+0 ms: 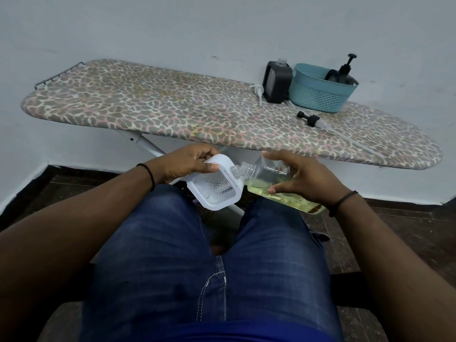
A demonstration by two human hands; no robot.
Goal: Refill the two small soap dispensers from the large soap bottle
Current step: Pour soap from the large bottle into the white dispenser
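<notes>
Pouring looks underway, task roughly at its first or second fill, can't tell which. Left hand has fingers wrapped on the white dispenser, held over the lap and tilted, cap off; no liquid clearly visible inside. Right hand has fingers spread and clamped around the large soap bottle, tipped so its open neck touches the dispenser's mouth; yellowish soap lies along its lower side. On the ironing board: white pump lying loose, black dispenser uncapped, contents unreadable. Teal basket holds a black pump bottle. Black pump lies nearby. Recapping remains.
</notes>
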